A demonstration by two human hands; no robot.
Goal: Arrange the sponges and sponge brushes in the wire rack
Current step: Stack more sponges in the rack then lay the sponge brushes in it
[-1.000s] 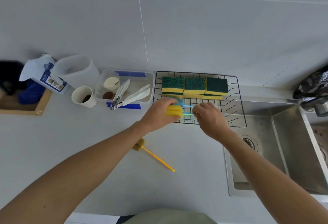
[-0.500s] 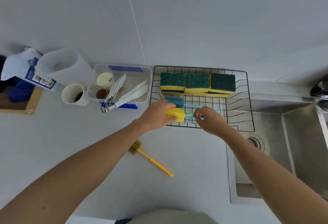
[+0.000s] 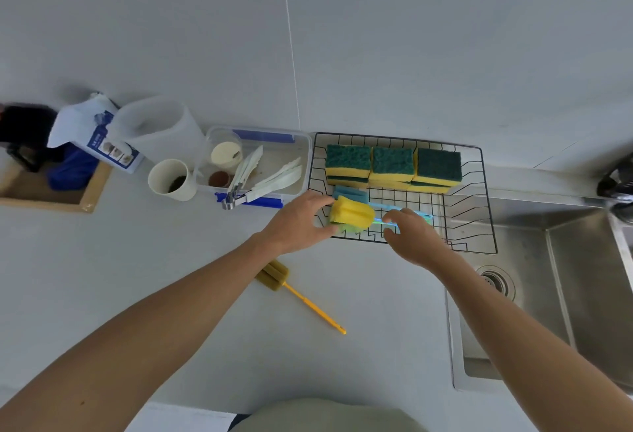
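A black wire rack sits on the counter beside the sink. Green-and-yellow sponges are stacked in a row along its back. At the rack's front left lie a blue sponge brush and a yellow sponge brush. My left hand holds the yellow brush's foam head between thumb and fingers. My right hand pinches the thin handles just right of the heads. A brownish sponge brush with an orange handle lies on the counter in front of the rack, under my left forearm.
Left of the rack stands a clear plastic box with white tongs, a white cup, a translucent jug and a blue-and-white bag. A steel sink with a drain lies to the right.
The yellow brush head now shows more fully as my left hand's fingers have drawn back from it. My right hand has shifted slightly along the handles. The camera view has moved.
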